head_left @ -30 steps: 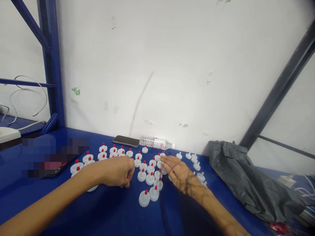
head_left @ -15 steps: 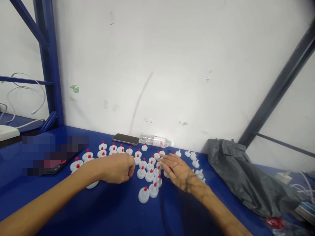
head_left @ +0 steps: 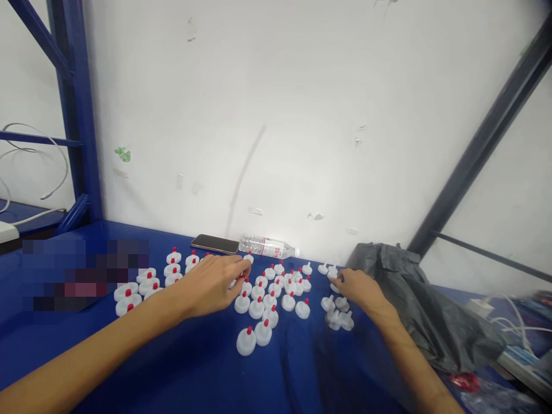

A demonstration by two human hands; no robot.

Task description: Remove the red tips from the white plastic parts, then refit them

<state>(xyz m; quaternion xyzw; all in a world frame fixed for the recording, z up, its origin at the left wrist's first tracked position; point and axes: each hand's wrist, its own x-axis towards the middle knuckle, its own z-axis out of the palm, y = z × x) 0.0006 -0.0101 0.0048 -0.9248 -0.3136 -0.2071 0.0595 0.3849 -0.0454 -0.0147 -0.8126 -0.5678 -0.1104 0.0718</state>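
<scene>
White round nozzle caps stand in loose groups on the blue table, many with small red tips. My left hand [head_left: 211,284] is closed, thumb and fingers pinched around the red tip of a nozzle cap [head_left: 235,282] in the middle group; the fingers partly hide it. At the right, my right hand [head_left: 360,289] has its fingertips pinched at a plain white nozzle cap [head_left: 334,286] that has no red tip. More plain nozzle caps [head_left: 346,321] stand just below this hand. A red-tipped nozzle cap [head_left: 246,341] is nearest me in the middle.
A phone [head_left: 214,244] and a clear plastic bottle [head_left: 269,246] lie along the wall. A grey plastic bag [head_left: 422,305] slumps at the right, near a power strip [head_left: 524,368]. Blue frame posts [head_left: 81,115] rise at the left.
My right hand has moved right, from the red-tipped caps to the plain ones. My left hand has reached slightly farther, onto a red-tipped cap. The view has shifted a little.
</scene>
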